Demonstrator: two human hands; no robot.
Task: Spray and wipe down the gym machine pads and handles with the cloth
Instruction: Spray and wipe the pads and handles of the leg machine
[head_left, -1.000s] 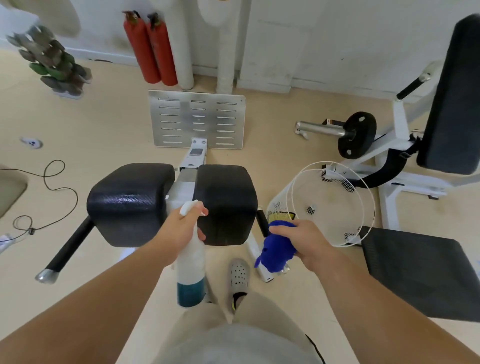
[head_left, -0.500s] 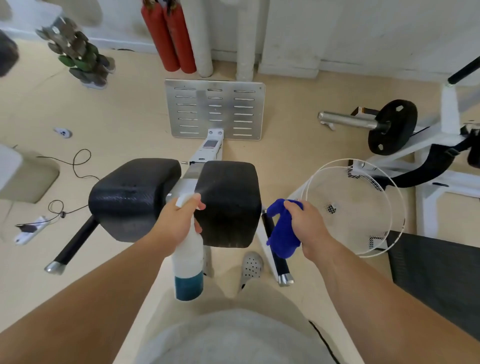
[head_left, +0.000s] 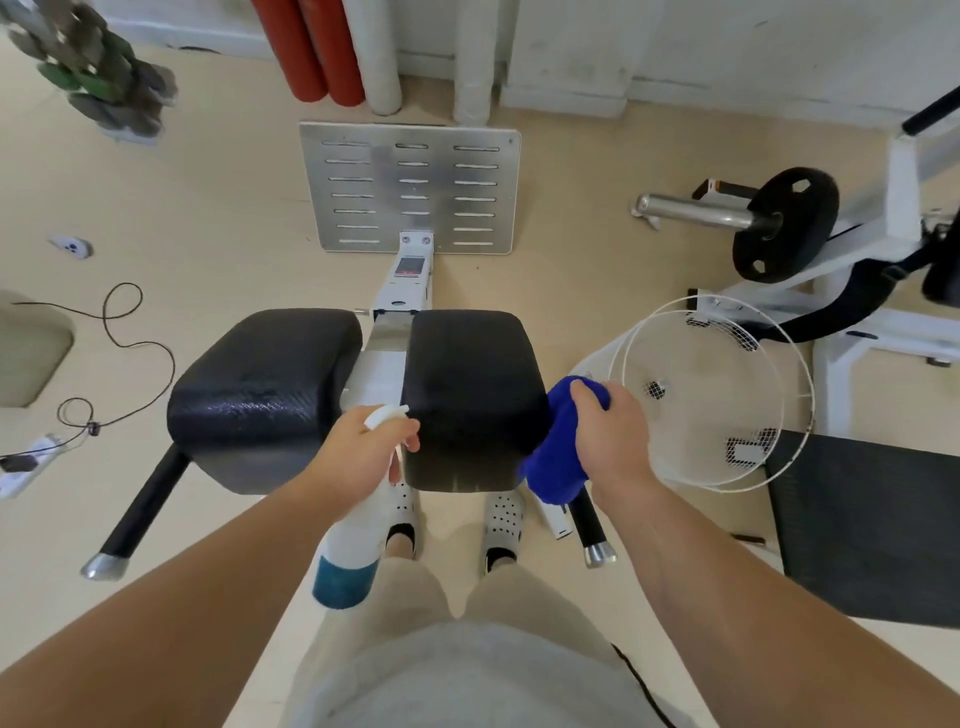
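Cloth (head_left: 558, 441) is pressing on the right pad's (head_left: 467, 395) outer edge, right hand (head_left: 615, 436) clamping it to wipe; left hand (head_left: 363, 447) is gripping the bottle (head_left: 353, 540) between the pads, nozzle forward, probably ready for spraying.

Two black textured vinyl-looking pads (head_left: 467, 395) with a slight sheen, brushed slotted metal footplate (head_left: 413, 187), fuzzy blue cloth (head_left: 558, 452), smooth white plastic spray bottle (head_left: 353, 540), chrome-capped matt black handles (head_left: 137, 514), white wire basket (head_left: 711, 395)
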